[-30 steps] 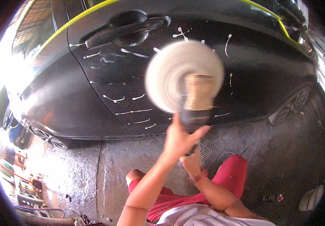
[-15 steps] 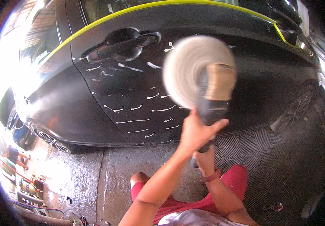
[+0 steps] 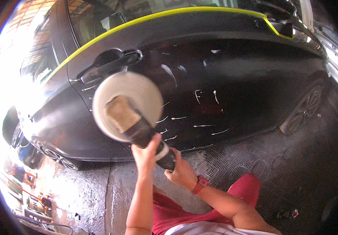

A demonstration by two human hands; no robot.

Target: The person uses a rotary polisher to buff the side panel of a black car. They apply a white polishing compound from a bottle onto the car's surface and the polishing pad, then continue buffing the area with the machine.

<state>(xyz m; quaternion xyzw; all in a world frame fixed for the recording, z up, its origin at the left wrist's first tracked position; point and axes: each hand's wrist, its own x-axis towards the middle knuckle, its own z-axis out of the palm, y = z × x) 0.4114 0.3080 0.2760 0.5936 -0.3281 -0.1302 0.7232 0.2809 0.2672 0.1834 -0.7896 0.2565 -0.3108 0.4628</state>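
Black door (image 3: 239, 109), polisher (image 3: 131, 117) in front, yellow tape (image 3: 200, 9)

Left forearm (image 3: 142, 196): is standing nearly upright from the lower edge of the view.
Left hand (image 3: 144, 152): is gripping, its thumb (image 3: 155, 141) pointing upward on the right side, its other fingers lying mostly out of sight.
Right forearm (image 3: 223, 201): is slanting up and leftward from the bending right elbow (image 3: 242, 214).
Right wrist (image 3: 191, 180): is lying roughly in line with the forearm.
Right hand (image 3: 180, 172): is curling in a grip, sitting near the left hand, lower and farther right.
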